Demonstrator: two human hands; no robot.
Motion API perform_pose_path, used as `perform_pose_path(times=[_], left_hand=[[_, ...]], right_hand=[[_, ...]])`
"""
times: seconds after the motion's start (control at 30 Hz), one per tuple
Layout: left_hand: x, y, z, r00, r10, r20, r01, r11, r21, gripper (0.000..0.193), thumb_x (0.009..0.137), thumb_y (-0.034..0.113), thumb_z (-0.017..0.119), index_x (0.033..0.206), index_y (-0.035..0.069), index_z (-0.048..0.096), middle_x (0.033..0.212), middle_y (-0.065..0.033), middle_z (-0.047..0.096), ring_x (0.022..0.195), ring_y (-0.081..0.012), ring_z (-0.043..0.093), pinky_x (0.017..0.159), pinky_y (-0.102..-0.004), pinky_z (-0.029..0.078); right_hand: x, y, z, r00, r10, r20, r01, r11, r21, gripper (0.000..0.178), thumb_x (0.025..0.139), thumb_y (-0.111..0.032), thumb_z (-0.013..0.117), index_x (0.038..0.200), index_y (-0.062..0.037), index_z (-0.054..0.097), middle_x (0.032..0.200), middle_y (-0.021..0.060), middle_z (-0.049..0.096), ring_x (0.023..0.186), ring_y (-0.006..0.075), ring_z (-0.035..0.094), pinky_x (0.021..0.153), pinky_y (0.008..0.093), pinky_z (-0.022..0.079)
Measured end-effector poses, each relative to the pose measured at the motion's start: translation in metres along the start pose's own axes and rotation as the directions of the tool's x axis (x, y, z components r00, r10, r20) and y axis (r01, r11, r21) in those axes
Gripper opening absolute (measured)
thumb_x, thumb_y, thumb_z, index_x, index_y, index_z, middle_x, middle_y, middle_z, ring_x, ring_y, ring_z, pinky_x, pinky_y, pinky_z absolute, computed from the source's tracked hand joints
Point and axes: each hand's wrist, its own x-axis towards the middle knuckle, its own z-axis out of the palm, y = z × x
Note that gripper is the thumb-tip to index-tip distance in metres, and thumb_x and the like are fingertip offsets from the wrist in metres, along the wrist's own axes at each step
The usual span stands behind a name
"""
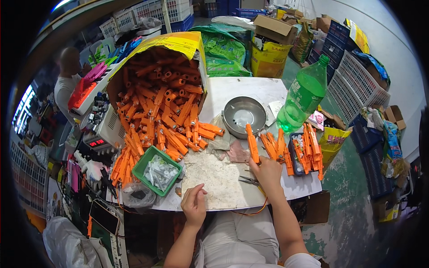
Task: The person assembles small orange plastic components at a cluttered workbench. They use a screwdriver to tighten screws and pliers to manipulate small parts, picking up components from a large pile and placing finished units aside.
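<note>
My right hand (267, 173) is closed on the lower end of a long orange plastic part (252, 142), which points away from me over the worktable (208, 174). Just left of that hand lies a pair of pliers (248, 180), partly covered by it. My left hand (194, 206) hovers at the table's front edge, its fingers loosely curled with nothing visible in them. More orange parts (279, 149) lie beside my right hand, some on a dark tray (292, 154). A green bin (142, 166) of small whitish pieces stands left of my left hand.
A big yellow-edged carton (196, 40) spills orange parts (165, 105) at the back left. A metal bowl (244, 117), a pink cloth (239, 152) and a tall green bottle (305, 96) stand or lie farther back. A phone (104, 216) rests at the lower left; another person (67, 85) is beyond.
</note>
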Motion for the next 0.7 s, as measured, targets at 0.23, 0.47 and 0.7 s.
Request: perform_pose_path(times=[0.23, 0.47, 0.7], left_hand=[[-0.0003, -0.0003, 0.0000, 1.000, -0.026, -0.007, 0.026, 1.000, -0.016, 0.016, 0.089, 0.003, 0.053, 0.100, -0.002, 0.063, 0.075, -0.0101, 0.062, 0.069, -0.0190, 0.060, 0.063, -0.0287, 0.046], [-0.0020, -0.0029, -0.0004, 0.999, -0.035, -0.008, 0.035, 0.999, -0.018, 0.016, 0.088, 0.004, 0.053, 0.100, -0.002, 0.063, 0.074, -0.0100, 0.062, 0.068, -0.0191, 0.060, 0.063, -0.0288, 0.046], [0.0001, 0.0021, -0.0021, 1.000, 0.010, -0.010, -0.010, 1.000, 0.015, 0.016, 0.088, 0.004, 0.054, 0.100, 0.000, 0.063, 0.073, -0.0097, 0.061, 0.067, -0.0200, 0.059, 0.062, -0.0295, 0.046]], right_hand=[[0.0008, -0.0031, -0.0024, 1.000, 0.024, 0.016, -0.024, 1.000, -0.012, 0.039, 0.081, -0.039, 0.060, 0.064, -0.0037, 0.062, 0.057, 0.0140, 0.061, 0.050, 0.0309, 0.060, 0.050, 0.0426, 0.046], [0.0003, -0.0048, -0.0029, 0.999, 0.027, 0.025, -0.027, 1.000, -0.011, 0.039, 0.081, -0.039, 0.060, 0.064, -0.0036, 0.063, 0.057, 0.0146, 0.061, 0.051, 0.0317, 0.060, 0.050, 0.0429, 0.046], [-0.0007, -0.0043, 0.0004, 1.000, 0.014, 0.000, -0.014, 1.000, 0.004, 0.038, 0.080, -0.038, 0.060, 0.064, -0.0036, 0.063, 0.056, 0.0151, 0.060, 0.050, 0.0319, 0.060, 0.050, 0.0429, 0.046]])
